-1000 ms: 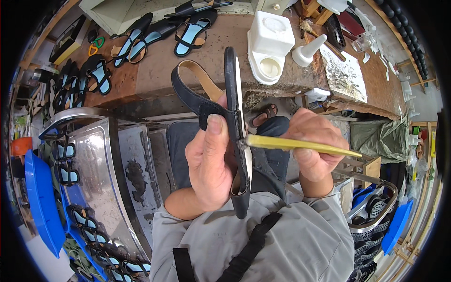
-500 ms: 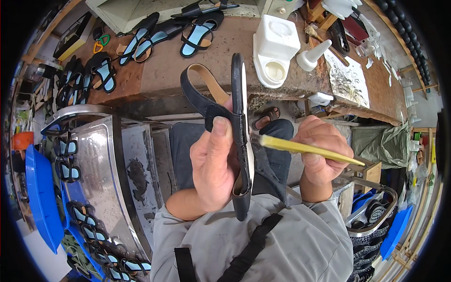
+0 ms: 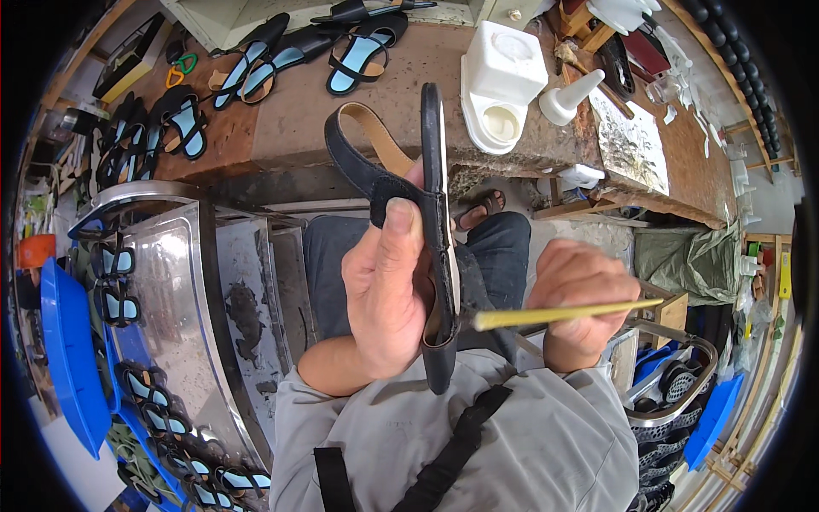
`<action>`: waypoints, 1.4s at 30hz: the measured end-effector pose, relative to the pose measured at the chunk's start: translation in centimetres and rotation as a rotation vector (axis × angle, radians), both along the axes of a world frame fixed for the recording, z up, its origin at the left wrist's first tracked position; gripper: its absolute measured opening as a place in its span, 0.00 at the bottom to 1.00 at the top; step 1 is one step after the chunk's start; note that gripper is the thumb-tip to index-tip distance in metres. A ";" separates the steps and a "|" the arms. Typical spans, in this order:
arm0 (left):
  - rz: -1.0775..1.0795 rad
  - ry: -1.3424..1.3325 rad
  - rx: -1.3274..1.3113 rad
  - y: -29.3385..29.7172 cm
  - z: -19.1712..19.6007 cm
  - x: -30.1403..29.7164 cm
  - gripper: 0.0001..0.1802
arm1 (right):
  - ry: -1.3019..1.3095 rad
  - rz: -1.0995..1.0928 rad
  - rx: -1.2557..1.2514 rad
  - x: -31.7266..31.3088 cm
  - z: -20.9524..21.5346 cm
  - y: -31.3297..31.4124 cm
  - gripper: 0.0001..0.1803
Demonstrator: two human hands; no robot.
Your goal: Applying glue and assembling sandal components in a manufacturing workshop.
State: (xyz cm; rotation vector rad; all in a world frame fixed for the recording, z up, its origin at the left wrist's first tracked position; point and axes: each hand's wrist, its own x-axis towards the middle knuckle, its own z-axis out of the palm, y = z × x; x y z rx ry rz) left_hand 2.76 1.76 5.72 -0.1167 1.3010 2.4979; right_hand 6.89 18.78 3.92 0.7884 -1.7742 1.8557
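My left hand (image 3: 384,294) is closed around a black sandal (image 3: 433,145), its thumb pressed over the strap base. The sandal stands on edge, its pale sole edge facing right and a tan-lined strap looping out to the left. In my right hand (image 3: 580,286) is a brush with a flat yellow handle (image 3: 520,317), pinched and held nearly level. Its dark tip sits at the lower part of the sole's edge; whether it touches cannot be made out.
On the workbench (image 3: 290,128) ahead stand a white glue pot (image 3: 505,77) and a white nozzle-topped container (image 3: 570,101). Several blue-lined sandals (image 3: 357,60) lie at the back left. A metal rack (image 3: 171,273) is at my left, a blue tray (image 3: 72,358) beyond it.
My right hand has lowered the brush along the sole's edge, from about its middle to nearer me, and the handle has turned more level. The left hand keeps its grip on the sandal.
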 end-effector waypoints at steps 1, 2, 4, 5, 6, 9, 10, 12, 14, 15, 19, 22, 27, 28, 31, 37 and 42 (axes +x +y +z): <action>0.005 0.011 0.007 -0.1 0.0 0.0 0.29 | 0.001 -0.029 -0.029 -0.4 0.2 -0.1 0.08; 0.007 0.010 0.006 -0.2 -0.1 0.0 0.29 | 0.001 -0.057 -0.058 -0.8 0.4 -0.3 0.08; 0.022 0.031 0.013 -0.3 -0.4 -0.1 0.29 | -0.007 -0.028 0.000 -1.1 0.6 -0.3 0.08; 0.024 0.032 0.015 -0.3 -0.2 -0.1 0.29 | -0.010 0.009 0.007 -0.8 0.5 -0.3 0.08; 0.001 0.026 -0.004 -0.3 0.1 -0.2 0.29 | -0.012 0.050 0.012 -0.5 0.3 -0.3 0.08; -0.013 -0.003 0.000 -0.4 -0.2 -0.2 0.29 | -0.018 0.042 -0.017 0.0 0.1 -0.4 0.08; -0.007 -0.030 0.024 -0.4 -0.5 -0.1 0.29 | -0.015 0.005 -0.025 -0.1 0.0 -0.6 0.08; -0.023 -0.038 0.074 -0.6 -1.1 0.3 0.28 | 0.025 -0.013 -0.010 -1.1 -0.1 -0.9 0.08; -0.144 0.026 0.170 -1.0 -1.7 0.4 0.28 | 0.064 -0.118 -0.048 -2.1 -0.3 -1.4 0.08; -0.183 0.004 0.195 -1.1 -1.6 0.4 0.27 | 0.091 -0.116 -0.083 -2.7 -0.4 -1.4 0.08; -0.219 0.007 0.325 -1.1 -1.6 0.7 0.26 | 0.118 -0.259 -0.152 -5.4 0.1 -1.7 0.08; -0.184 0.061 0.245 -1.3 -2.5 0.1 0.26 | 0.167 -0.302 0.052 -5.3 0.2 -1.6 0.09; -0.003 0.084 0.139 -1.7 -3.1 -2.6 0.26 | -0.123 -0.042 -0.092 -2.0 -1.9 1.0 0.07; 0.060 0.115 0.159 -1.8 -3.0 -3.4 0.24 | -0.380 -0.008 -0.341 -1.6 -2.7 1.5 0.07; 0.206 0.264 0.265 -1.3 -2.6 -5.5 0.21 | -0.609 -0.026 -0.291 -3.5 -4.1 2.4 0.12; 0.276 0.361 0.418 0.1 -1.2 -6.1 0.20 | -0.919 0.371 -0.342 -1.6 -6.5 -0.6 0.13; -0.121 0.589 0.111 -1.7 -4.5 -4.9 0.27 | -0.828 0.374 -0.658 -1.7 -4.9 1.7 0.12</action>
